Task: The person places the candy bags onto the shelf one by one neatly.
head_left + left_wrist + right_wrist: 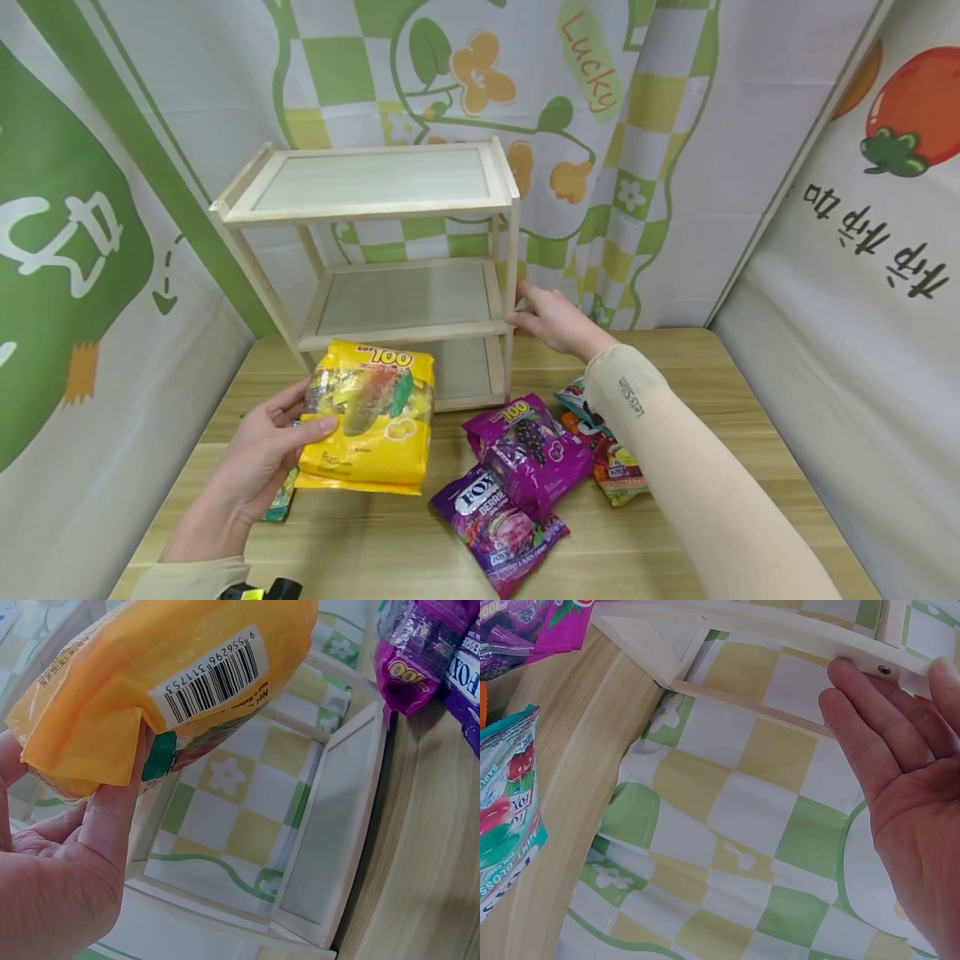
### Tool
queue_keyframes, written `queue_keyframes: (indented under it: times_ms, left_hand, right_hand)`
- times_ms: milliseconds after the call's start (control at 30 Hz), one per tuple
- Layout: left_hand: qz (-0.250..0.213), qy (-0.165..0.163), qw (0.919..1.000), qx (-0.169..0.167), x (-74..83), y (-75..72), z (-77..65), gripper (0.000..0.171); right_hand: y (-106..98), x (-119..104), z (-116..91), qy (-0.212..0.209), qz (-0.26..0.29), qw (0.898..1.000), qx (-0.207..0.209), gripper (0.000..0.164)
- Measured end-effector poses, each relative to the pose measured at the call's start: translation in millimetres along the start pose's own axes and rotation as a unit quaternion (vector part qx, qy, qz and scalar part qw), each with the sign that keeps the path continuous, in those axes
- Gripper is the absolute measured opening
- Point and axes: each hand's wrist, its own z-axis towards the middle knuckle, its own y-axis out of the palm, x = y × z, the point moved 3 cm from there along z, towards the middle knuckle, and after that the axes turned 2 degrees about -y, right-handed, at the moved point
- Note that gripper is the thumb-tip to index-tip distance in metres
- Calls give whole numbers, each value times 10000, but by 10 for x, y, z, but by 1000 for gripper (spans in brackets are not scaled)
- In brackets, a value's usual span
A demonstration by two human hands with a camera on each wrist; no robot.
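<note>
In the head view my left hand [258,450] pinches a yellow LOT 100 candy bag [371,425] with a mango picture, thumb across its front. The left wrist view shows the barcode end of this bag [202,675], raised in front of a three-tier wooden shelf [367,214]. My right hand [555,317] is at the shelf's right front post by the middle tier, its thumb and fingers about the wood. In the right wrist view the fingertips [844,675] lie against the pale side rail [780,628].
A purple LOT 100 grape bag [540,454] overlaps a dark purple FOX'S bag [502,533] on the wooden table [360,550]. Orange [618,467] and teal bags [506,802] lie under the right forearm. A green packet [280,504] is partly hidden behind the left hand. Printed curtains surround the table.
</note>
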Motion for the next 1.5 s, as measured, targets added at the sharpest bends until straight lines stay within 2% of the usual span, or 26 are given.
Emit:
queue_keyframes:
  times_ms: [567, 733, 933, 1167, 1500]
  left_hand:
    - [-657, 338, 9973, 39, 66, -7, -34, 78]
    - [-697, 481, 9964, 36, 87, 5, -43, 74]
    - [-724, 623, 9954, 47, 119, 6, -50, 77]
    - [-869, 655, 9941, 15, 144, 1, -46, 70]
    - [-982, 896, 9911, 22, 200, -9, -46, 70]
  right_hand:
    - [0, -1, 0, -69, 190, 9998, 5, 21]
    - [0, 1, 2, -96, 193, 9998, 7, 20]
    - [4, -5, -4, -72, 124, 9999, 12, 21]
    - [0, -15, -14, -37, 121, 9999, 11, 20]
    - [0, -11, -11, -98, 156, 9998, 25, 18]
